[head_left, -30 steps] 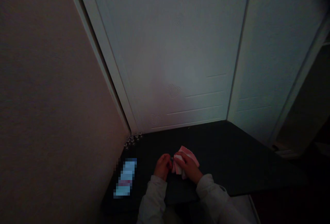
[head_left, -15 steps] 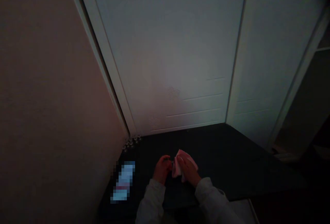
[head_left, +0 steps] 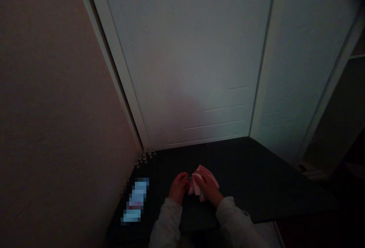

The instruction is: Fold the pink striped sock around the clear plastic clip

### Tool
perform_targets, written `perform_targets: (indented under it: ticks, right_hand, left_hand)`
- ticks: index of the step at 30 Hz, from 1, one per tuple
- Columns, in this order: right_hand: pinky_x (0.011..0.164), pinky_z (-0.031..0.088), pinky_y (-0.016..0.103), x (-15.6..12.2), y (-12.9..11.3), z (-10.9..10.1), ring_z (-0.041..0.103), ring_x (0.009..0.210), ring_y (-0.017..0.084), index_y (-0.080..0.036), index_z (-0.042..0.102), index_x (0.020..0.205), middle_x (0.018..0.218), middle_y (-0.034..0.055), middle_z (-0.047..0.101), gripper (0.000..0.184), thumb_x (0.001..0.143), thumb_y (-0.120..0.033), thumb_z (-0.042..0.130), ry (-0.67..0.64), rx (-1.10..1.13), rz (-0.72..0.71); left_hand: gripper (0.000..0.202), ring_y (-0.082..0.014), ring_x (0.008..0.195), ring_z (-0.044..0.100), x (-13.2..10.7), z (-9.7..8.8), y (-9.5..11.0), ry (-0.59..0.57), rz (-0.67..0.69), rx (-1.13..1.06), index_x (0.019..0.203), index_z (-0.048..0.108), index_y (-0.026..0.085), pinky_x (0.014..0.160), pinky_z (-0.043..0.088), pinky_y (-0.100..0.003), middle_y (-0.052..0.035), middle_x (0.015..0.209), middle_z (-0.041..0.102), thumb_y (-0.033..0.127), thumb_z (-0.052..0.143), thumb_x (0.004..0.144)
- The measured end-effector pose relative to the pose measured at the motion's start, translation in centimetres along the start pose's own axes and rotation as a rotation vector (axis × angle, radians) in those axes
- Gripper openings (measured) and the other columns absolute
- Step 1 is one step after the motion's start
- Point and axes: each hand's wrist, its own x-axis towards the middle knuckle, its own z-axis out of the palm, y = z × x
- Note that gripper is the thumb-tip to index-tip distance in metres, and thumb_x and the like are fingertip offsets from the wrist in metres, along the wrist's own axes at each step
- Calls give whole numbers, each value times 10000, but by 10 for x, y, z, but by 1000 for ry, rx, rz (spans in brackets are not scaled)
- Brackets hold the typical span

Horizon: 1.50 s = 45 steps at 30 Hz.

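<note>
The room is dim. My right hand [head_left: 208, 189] is closed around a pink and white cloth [head_left: 203, 174] just above a dark tabletop [head_left: 256, 187]. My left hand [head_left: 178, 187] sits right beside it, fingers curled into a pinch on something small and dark that I cannot make out, touching the cloth's left edge. Both wrists wear light grey sleeves.
A lit, blurred-out screen [head_left: 134, 200] lies on the tabletop at the left. Several small shiny objects [head_left: 145, 156] sit in the back left corner. White panelled doors [head_left: 194, 69] stand behind the table, and a beige wall [head_left: 51, 118] runs close on the left.
My hands stay together on the cloth with only slight shifts; the cloth is bunched a little tighter. The view has tilted slightly.
</note>
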Motion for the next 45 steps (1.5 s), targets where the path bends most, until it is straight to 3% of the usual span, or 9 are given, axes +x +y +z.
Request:
perform_targets:
  ticks: [10,28,45]
  right_hand:
    - [834,423,335,-7,-9,0,556,959,219,-174,576,1017,1016,73,620,347,785,-406,466,-85,17,-19]
    - [601,434,255,-6,-3,5,575,655,162,-169,590,811,717,17,638,210,709,-345,540,-76,-169,49]
    - [585,420,233,-4,5,5,580,644,151,-170,581,805,711,20,638,190,700,-327,560,-38,-269,13]
  left_hand:
    - [465,-76,451,443,0,1,1,42,4,-25,802,555,134,473,314,-210,36,509,524,458,720,513]
    - [402,-76,485,453,0,0,0,36,-24,-66,797,600,122,507,334,-214,23,524,528,371,746,516]
    - [396,-78,474,449,0,1,1,6,-14,-54,788,596,118,489,322,-209,29,495,522,355,747,509]
